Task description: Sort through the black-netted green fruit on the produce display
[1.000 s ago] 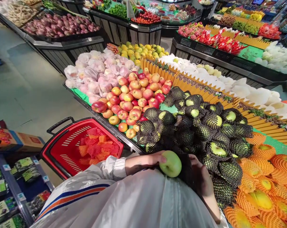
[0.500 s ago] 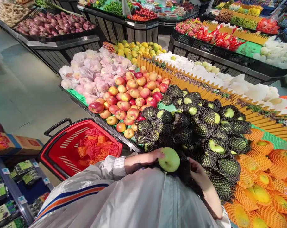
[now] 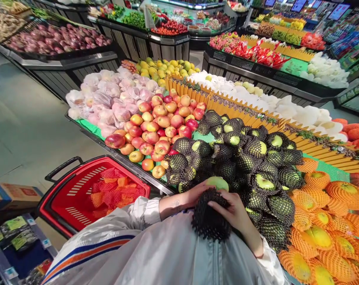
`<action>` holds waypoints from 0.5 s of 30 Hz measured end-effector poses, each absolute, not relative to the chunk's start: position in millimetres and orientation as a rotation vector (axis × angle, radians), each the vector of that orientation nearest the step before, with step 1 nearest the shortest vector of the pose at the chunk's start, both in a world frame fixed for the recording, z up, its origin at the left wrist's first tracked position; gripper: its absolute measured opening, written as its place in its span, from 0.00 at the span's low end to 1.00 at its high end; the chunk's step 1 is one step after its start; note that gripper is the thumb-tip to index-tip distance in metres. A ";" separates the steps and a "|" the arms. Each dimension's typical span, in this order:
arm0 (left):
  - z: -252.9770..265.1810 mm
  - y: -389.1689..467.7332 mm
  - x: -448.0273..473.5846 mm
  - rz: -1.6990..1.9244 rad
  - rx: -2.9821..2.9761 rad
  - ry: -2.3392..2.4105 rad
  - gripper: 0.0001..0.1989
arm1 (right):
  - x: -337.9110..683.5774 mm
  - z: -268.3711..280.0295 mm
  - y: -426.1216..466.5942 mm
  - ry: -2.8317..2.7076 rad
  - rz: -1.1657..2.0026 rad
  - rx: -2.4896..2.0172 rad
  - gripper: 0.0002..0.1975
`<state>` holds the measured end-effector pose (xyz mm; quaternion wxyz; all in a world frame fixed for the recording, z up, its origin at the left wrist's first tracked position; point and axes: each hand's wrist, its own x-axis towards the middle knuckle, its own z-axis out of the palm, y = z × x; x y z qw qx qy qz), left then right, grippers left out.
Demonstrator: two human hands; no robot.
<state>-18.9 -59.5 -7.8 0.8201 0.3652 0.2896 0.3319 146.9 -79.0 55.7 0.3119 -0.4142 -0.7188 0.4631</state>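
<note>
My left hand (image 3: 194, 194) and my right hand (image 3: 231, 208) meet close to my chest over one green apple (image 3: 217, 183). A black foam net sleeve (image 3: 209, 215) covers the lower part of the apple; only its top shows. My right hand grips the net from the right, and my left hand holds the fruit on its left side. Just beyond my hands lies a heap of green apples in black nets (image 3: 241, 158) on the display stand.
A red shopping basket (image 3: 78, 192) holding orange foam nets stands low at my left. Red-yellow apples (image 3: 158, 126), bagged pink fruit (image 3: 114, 95) and orange-netted fruit (image 3: 327, 213) fill the stand. Further produce stands sit behind; grey floor opens to the left.
The bare green apple held between my hands is now mostly covered by the black net, pulled up over it by my right hand. The view shifted slightly upward.
</note>
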 end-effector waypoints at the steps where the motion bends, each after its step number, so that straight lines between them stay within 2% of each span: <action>1: -7.9 -61.0 -19.0 0.727 0.723 0.585 0.36 | 143.1 57.3 -75.7 -1.918 1.111 -1.121 0.12; 3: -7.6 -63.7 -21.3 0.781 0.596 0.480 0.38 | 141.6 58.0 -72.1 -1.872 0.930 -1.191 0.13; 5: -7.9 -66.0 -24.9 0.857 0.555 0.386 0.38 | 146.6 55.5 -70.5 -1.797 0.893 -1.247 0.13; 9: -14.2 -69.7 -32.5 0.896 0.665 0.392 0.40 | 162.6 45.8 -62.5 -1.451 1.207 -1.232 0.17; 12: -24.5 -73.9 -36.5 0.753 0.667 0.405 0.35 | 167.6 36.3 -53.2 -1.108 1.368 -1.221 0.19; 15: -35.8 -75.8 -34.6 0.708 0.671 0.528 0.31 | 163.8 26.8 -52.0 -1.044 1.536 -1.227 0.21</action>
